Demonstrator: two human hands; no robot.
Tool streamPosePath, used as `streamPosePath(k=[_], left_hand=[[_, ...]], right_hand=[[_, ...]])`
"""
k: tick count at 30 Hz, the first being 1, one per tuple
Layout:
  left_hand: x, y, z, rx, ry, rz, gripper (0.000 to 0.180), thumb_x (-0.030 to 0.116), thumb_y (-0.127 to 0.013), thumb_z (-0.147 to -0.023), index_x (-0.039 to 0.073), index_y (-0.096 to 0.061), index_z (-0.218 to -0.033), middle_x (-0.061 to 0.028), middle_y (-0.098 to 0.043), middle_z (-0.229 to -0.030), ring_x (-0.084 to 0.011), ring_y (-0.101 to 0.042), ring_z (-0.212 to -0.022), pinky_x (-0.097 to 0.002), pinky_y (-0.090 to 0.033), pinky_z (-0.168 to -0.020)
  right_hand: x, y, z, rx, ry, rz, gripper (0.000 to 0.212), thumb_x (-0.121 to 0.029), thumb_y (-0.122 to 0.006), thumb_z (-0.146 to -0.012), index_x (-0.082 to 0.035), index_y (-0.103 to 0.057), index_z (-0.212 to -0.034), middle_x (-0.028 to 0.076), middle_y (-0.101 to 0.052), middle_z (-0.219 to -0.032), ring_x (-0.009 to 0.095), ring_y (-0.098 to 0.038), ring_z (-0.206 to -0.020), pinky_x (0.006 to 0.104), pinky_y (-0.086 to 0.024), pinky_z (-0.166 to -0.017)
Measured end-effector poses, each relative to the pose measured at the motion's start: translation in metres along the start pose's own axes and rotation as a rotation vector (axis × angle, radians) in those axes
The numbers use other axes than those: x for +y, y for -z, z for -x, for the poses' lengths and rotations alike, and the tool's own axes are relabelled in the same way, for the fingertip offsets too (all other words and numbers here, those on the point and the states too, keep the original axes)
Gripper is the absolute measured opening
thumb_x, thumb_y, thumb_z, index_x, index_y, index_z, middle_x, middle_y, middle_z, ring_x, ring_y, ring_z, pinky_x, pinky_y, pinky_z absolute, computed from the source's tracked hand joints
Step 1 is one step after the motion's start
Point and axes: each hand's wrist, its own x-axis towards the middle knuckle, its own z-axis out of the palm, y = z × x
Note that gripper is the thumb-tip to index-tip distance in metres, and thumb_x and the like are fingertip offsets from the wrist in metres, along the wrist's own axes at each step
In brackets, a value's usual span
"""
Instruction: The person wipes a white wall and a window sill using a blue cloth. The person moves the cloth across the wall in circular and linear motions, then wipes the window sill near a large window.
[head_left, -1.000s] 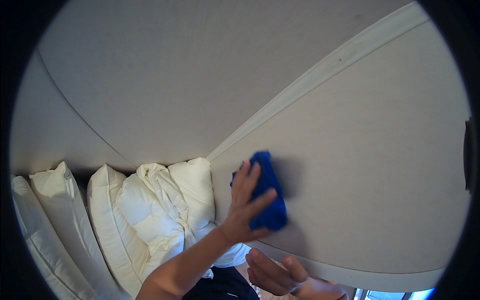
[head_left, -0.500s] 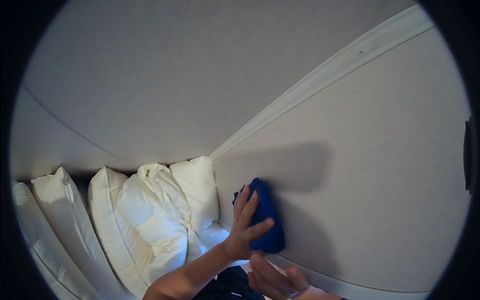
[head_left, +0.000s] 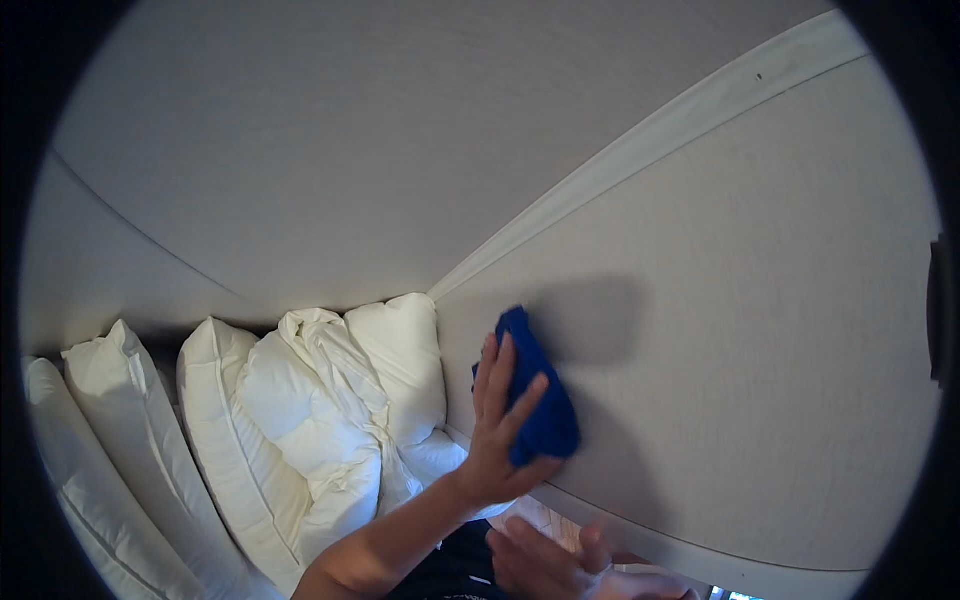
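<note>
My left hand point(head_left: 500, 440) presses a blue cloth point(head_left: 540, 400) flat against a beige wall panel point(head_left: 760, 330), fingers pointing up, with my forearm coming in from the lower left. My right hand point(head_left: 555, 565) lies low at the bottom edge with its fingers apart. It holds nothing and rests near the pale ledge point(head_left: 700, 555) under the panel.
Several white pillows point(head_left: 300, 420) stand in a row along the left, against the wall's foot. A pale trim strip point(head_left: 640, 140) runs diagonally up the wall to the upper right. A dark object point(head_left: 935, 310) sits at the right rim.
My left hand slid the blue cloth down the panel, then back up to about where it began. My right hand stayed low near the ledge.
</note>
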Motion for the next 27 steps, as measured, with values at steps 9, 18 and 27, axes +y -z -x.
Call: streamPosePath(k=[9, 18, 27], left_hand=[[-0.069, 0.016, -0.014, 0.053, 0.151, 0.036, 0.078, 0.031, -0.065, -0.087, 0.004, -0.033, -0.153, -0.0228, -0.014, -0.164, -0.0383, -0.009, -0.153, -0.0513, -0.011, -0.120], [-0.039, 0.002, 0.028, 0.020, 0.008, -0.028, 0.080, 0.054, -0.062, -0.089, 0.015, -0.036, -0.154, -0.0247, -0.013, -0.163, -0.0464, -0.009, -0.151, -0.0607, -0.011, -0.117], [-0.101, 0.030, -0.001, 0.041, 0.223, -0.035, 0.076, 0.038, -0.060, -0.092, 0.006, -0.031, -0.154, -0.0228, -0.016, -0.162, -0.0421, -0.017, -0.150, -0.0519, -0.014, -0.120]], right_hand=[[-0.091, -0.079, -0.023, -0.117, -0.604, 0.074, 0.034, -0.026, -0.064, -0.091, -0.010, -0.070, -0.120, 0.011, -0.056, -0.143, 0.037, -0.021, -0.149, 0.0526, -0.006, -0.120], [-0.115, -0.098, -0.026, -0.024, -0.790, -0.133, 0.042, -0.029, -0.066, -0.088, -0.011, -0.069, -0.125, 0.014, -0.044, -0.153, 0.043, -0.013, -0.150, 0.0502, -0.003, -0.120], [-0.109, -0.131, -0.035, -0.050, -0.768, -0.008, 0.037, -0.027, -0.062, -0.089, -0.013, -0.068, -0.122, 0.007, -0.048, -0.152, 0.033, -0.019, -0.151, 0.0567, 0.026, -0.110]])
